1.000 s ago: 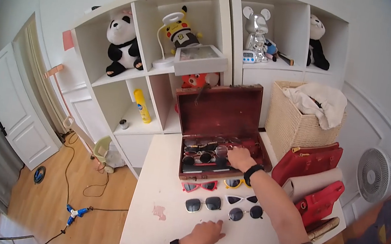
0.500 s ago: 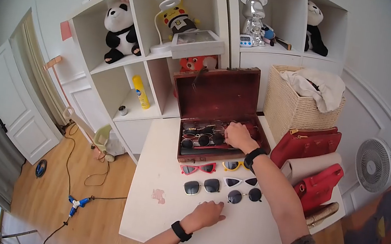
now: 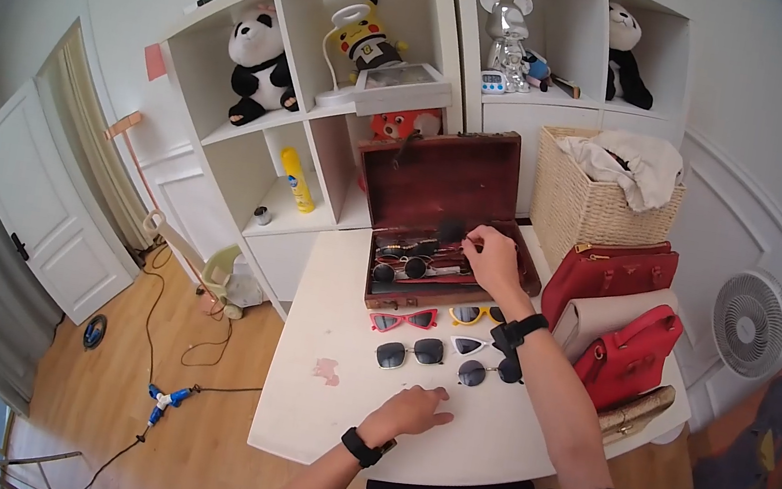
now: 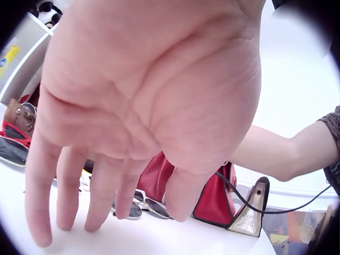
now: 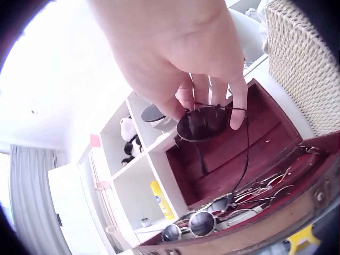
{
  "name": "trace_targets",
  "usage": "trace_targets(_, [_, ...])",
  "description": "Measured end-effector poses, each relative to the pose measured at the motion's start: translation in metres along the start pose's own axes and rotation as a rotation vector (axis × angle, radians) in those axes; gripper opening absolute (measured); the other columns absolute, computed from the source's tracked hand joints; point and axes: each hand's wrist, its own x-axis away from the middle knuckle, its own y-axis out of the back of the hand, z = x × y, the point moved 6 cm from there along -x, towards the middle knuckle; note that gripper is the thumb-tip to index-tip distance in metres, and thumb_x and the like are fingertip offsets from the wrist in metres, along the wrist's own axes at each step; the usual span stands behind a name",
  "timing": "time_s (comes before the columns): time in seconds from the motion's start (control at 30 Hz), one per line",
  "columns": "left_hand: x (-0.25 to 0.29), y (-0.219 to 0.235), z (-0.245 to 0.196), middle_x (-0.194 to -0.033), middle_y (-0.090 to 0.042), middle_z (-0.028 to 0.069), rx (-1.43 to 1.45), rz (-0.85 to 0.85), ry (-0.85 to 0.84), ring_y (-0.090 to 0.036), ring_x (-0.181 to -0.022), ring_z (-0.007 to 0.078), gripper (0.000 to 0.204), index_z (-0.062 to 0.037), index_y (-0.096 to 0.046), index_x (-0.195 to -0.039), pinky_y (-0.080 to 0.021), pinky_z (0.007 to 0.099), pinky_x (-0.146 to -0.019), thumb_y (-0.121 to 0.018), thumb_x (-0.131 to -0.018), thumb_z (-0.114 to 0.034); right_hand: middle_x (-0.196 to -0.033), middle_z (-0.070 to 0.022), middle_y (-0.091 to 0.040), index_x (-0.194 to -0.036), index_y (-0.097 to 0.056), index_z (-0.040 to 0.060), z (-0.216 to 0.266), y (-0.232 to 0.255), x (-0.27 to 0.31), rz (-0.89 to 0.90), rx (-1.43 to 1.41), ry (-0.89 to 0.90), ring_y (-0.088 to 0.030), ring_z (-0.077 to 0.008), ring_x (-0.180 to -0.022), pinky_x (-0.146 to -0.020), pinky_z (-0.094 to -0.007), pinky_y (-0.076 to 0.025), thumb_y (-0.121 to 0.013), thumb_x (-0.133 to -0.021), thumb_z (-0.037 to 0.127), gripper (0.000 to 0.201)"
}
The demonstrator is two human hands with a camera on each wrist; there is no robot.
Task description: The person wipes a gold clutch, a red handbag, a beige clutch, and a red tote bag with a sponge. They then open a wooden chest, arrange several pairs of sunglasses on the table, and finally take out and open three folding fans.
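Observation:
My right hand (image 3: 492, 262) is above the open red-brown case (image 3: 440, 186). In the right wrist view, the thumb and fingers of that hand (image 5: 186, 53) pinch dark-lensed sunglasses (image 5: 202, 125) with thin dark frames, lifted over the case. More glasses, among them a round-lensed pair (image 5: 202, 223), lie inside. My left hand (image 3: 408, 415) is low over the white table in front of the sunglasses rows, its fingers (image 4: 101, 191) extended and holding nothing. Nearest to it are square-lensed sunglasses (image 3: 410, 353); red (image 3: 405, 322), yellow (image 3: 472, 314) and white-framed (image 3: 469, 345) pairs lie beyond.
Red handbags (image 3: 632, 357) and a beige one stand along the table's right side, with a gold clutch (image 3: 637, 413) by them. Behind them is a woven basket (image 3: 608, 211) with cloth. A white shelf (image 3: 303, 120) with plush toys stands behind the case. The white fan (image 3: 748, 323) is at right.
My right hand has risen out of the case's contents with dark sunglasses pinched in it. My left hand remains low over the table, and the head view has shifted slightly.

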Motion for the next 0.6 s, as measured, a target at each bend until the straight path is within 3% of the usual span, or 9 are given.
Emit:
trace_targets(0.1, [0.005,0.011,-0.003,-0.11,-0.07,0.0193,0.095,-0.007,-0.02,-0.068,-0.1,0.0379,0.048,-0.0054,-0.06,-0.124,-0.052,0.041,-0.09,-0.064,-0.092,-0.041,-0.088,-0.0192,-0.071,-0.093,-0.067,-0.0006,0.009,0.015,0.005,-0.1,-0.145,-0.053,-0.069,-0.0344,-0.084,-0.073,-0.0408,-0.054,-0.069,-0.084,0.012,0.016])
trace_targets(0.2, [0.009,0.031,-0.014,-0.113,-0.07,0.0177,0.225,-0.016,-0.018,-0.068,-0.102,0.0345,0.047,-0.0054,-0.06,-0.124,-0.053,0.0381,-0.09,-0.065,-0.092,-0.039,-0.087,-0.0171,-0.071,-0.089,-0.066,-0.0016,0.01,0.022,0.009,-0.102,-0.287,-0.172,-0.07,-0.0254,-0.081,-0.07,-0.0368,-0.054,-0.07,-0.086,0.014,0.017])
trace_targets(0.27, [0.009,0.043,-0.018,-0.113,-0.07,0.0172,0.268,-0.037,-0.004,-0.069,-0.102,0.0327,0.046,-0.0053,-0.06,-0.124,-0.053,0.037,-0.09,-0.066,-0.092,-0.038,-0.085,-0.011,-0.07,-0.089,-0.065,-0.0005,0.006,0.024,0.007,-0.101,-0.39,-0.209,-0.069,-0.0166,-0.082,-0.068,-0.0324,-0.053,-0.068,-0.089,0.015,0.016])
trace_targets(0.3, [0.009,0.048,-0.02,-0.111,-0.071,0.0167,0.312,-0.062,-0.002,-0.069,-0.1,0.0315,0.045,-0.0053,-0.061,-0.124,-0.053,0.0367,-0.089,-0.066,-0.092,-0.038,-0.085,-0.011,-0.07,-0.089,-0.065,-0.0005,0.003,0.024,0.008,-0.108,-0.389,-0.207,-0.069,-0.0166,-0.082,-0.068,-0.0324,-0.053,-0.068,-0.089,0.015,0.016])
trace_targets(0.37, [0.01,0.06,-0.026,-0.11,-0.072,0.0163,0.35,-0.088,-0.008,-0.07,-0.099,0.0303,0.045,-0.0053,-0.061,-0.123,-0.054,0.0363,-0.088,-0.066,-0.093,-0.037,-0.088,-0.0065,-0.069,-0.098,-0.063,0.0019,-0.004,0.014,0.015,-0.064,-1.042,-0.455,-0.067,-0.0149,-0.083,-0.069,-0.0304,-0.055,-0.064,-0.093,0.014,0.013])
trace_targets(0.4, [0.011,0.069,-0.029,-0.111,-0.071,0.0156,0.391,-0.138,-0.017,-0.07,-0.097,0.0286,0.045,-0.0042,-0.059,-0.126,-0.054,0.0362,-0.086,-0.063,-0.095,-0.036,-0.096,-0.0067,-0.066,-0.105,-0.059,0.0016,-0.004,0.014,0.023,-0.068,-1.158,-0.521,-0.067,-0.0172,-0.086,-0.071,-0.0328,-0.058,-0.06,-0.097,0.014,0.015])
trace_targets(0.43, [0.013,0.076,-0.032,-0.113,-0.071,0.0149,0.438,-0.186,-0.023,-0.07,-0.095,0.0269,0.045,-0.0032,-0.056,-0.129,-0.054,0.0361,-0.084,-0.061,-0.097,-0.035,-0.106,-0.0132,-0.063,-0.109,-0.055,0.001,0.005,0.018,0.032,-0.022,-1.203,-0.576,-0.065,-0.0228,-0.096,-0.082,-0.0397,-0.059,-0.057,-0.098,0.015,0.018])
trace_targets(0.57, [0.014,0.089,-0.032,-0.122,-0.065,0.0143,0.746,-0.335,0.001,-0.068,-0.097,0.0238,0.046,-0.0017,-0.047,-0.137,-0.054,0.0341,-0.084,-0.053,-0.102,-0.03,-0.105,-0.0134,-0.064,-0.105,-0.056,0.0022,0.041,0.032,0.08,0.031,-1.491,-0.627,-0.066,-0.0256,-0.098,-0.086,-0.044,-0.058,-0.056,-0.098,0.011,0.011])
trace_targets(0.6, [0.017,0.097,-0.037,-0.121,-0.065,0.0151,0.914,-0.416,-0.074,-0.068,-0.096,0.0225,0.048,0.0004,-0.044,-0.138,-0.054,0.0327,-0.082,-0.051,-0.103,-0.032,-0.107,-0.0141,-0.064,-0.105,-0.056,0.0029,0.049,0.032,0.09,0.058,-1.584,-0.627,-0.066,-0.0276,-0.102,-0.088,-0.0448,-0.057,-0.055,-0.099,0.01,0.01])
